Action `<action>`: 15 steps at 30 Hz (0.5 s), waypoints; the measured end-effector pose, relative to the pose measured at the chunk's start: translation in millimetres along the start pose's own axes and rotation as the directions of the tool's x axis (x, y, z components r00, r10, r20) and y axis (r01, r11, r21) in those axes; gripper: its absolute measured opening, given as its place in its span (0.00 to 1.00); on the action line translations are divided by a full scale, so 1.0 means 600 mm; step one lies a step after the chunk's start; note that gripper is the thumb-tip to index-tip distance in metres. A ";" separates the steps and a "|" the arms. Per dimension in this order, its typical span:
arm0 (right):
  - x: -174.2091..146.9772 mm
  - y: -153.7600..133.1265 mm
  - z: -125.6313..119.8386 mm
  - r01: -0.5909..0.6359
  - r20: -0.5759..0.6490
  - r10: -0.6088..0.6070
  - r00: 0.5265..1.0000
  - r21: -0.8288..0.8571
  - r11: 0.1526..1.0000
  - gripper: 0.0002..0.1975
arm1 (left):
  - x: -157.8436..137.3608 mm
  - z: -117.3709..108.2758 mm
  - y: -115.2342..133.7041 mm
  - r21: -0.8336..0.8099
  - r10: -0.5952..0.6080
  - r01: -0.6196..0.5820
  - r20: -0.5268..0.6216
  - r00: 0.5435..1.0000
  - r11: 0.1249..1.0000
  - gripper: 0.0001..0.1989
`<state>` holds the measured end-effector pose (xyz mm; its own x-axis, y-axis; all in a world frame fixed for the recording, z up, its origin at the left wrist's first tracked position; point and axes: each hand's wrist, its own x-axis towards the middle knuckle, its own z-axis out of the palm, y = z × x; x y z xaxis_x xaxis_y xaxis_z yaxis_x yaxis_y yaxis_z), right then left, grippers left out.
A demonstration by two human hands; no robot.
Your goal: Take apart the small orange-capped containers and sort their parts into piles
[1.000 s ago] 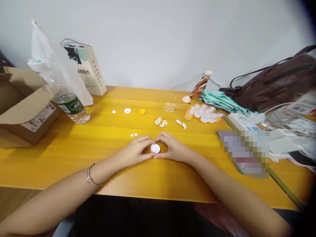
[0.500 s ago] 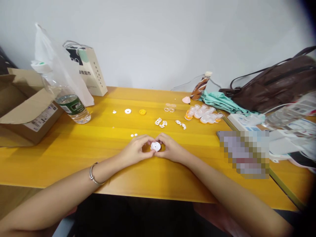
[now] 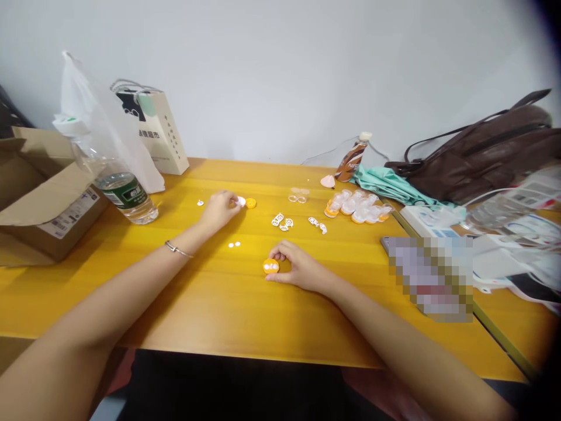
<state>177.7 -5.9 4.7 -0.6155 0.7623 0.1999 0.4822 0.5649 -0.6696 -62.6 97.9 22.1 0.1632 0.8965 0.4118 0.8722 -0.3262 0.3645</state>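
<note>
My left hand [image 3: 221, 209] is at the back of the table, thumb and fingers closed on a white round disc [image 3: 240, 201]. Right beside that disc lies a yellow ring-shaped part [image 3: 250, 203]. My right hand [image 3: 293, 264] pinches the edge of an orange round case [image 3: 271, 266] holding several small white pieces. Between the hands lie two small white discs [image 3: 234, 244]. White openwork parts [image 3: 283, 221] sit farther back, with more white openwork pieces [image 3: 318, 224] to their right. Left of my left hand is a small white piece [image 3: 200, 203].
Clear rings [image 3: 298, 196] and several clear-and-orange parts [image 3: 358, 206] stand toward the back right. A water bottle [image 3: 127, 196] and cardboard box [image 3: 48, 216] are on the left. A drink bottle [image 3: 353, 156], brown bag [image 3: 486, 146] and power strip [image 3: 427, 219] are on the right.
My left hand has left my right hand and moved back and left to the yellow part. The orange case with white pieces now shows in my right hand, where a white round face showed before.
</note>
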 end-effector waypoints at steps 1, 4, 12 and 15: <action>0.000 0.000 -0.001 0.001 0.004 -0.001 1.000 0.004 1.000 0.16 | 0.009 0.002 -0.001 0.032 -0.034 0.034 0.001 0.999 0.999 0.08; -0.001 0.000 -0.003 0.003 0.016 -0.003 1.000 0.009 1.000 0.16 | 0.026 0.007 -0.004 0.107 -0.083 0.078 0.039 0.996 0.991 0.08; -0.001 0.002 -0.003 0.014 0.016 -0.014 1.000 0.011 1.000 0.16 | 0.027 0.023 0.004 0.076 -0.061 0.052 0.123 0.990 0.996 0.09; 0.000 0.002 -0.003 0.013 0.018 -0.013 1.000 0.008 1.000 0.16 | 0.022 0.021 0.007 0.024 -0.053 0.051 0.117 0.992 0.998 0.11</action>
<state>179.7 -4.8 5.1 -0.6329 0.7491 0.1958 0.4689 0.5721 -0.6730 -51.1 112.2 18.5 0.1693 0.9416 0.2910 0.8900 -0.2729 0.3653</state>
